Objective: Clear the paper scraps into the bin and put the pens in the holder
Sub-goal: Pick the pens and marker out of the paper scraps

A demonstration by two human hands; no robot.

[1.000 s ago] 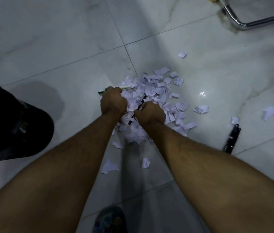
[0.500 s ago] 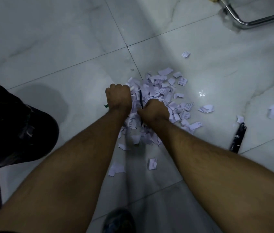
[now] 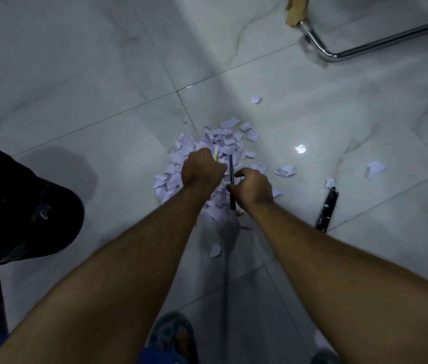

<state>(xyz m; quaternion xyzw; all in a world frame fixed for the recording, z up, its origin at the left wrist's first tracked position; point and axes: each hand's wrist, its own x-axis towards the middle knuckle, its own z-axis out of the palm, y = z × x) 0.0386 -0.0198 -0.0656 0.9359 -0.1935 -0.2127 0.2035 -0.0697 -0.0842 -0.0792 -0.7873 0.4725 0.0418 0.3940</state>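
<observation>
White marble-patterned floor tiles [image 3: 89,74] fill the frame, and a heap of pale torn paper scraps [image 3: 207,145] lies at the centre. Both bare forearms reach in from the bottom edge. The left hand [image 3: 201,170] is curled into a fist over the left part of the heap, its fingers closed around a pale pen with a yellow-green tip [image 3: 215,154] that sticks out above the knuckles toward the top of the frame. Just right of it, the right hand [image 3: 252,189] pinches a dark blue pen [image 3: 231,179] between thumb and fingers; the pen stands roughly vertical in the picture, its lower end poking out below the hand over the scraps.

Loose scraps lie apart from the heap: one above it [image 3: 256,99], a few to the right [image 3: 285,170], another further right [image 3: 375,169], and one below between the forearms [image 3: 215,249]. A black pen [image 3: 327,208] lies on the floor well to the right of the hands, tilted, untouched. A black bin bag [image 3: 18,206] sits at the left edge. A chrome chair leg [image 3: 365,46] curves across the upper right corner. A shoe [image 3: 173,337] shows at the bottom centre.
</observation>
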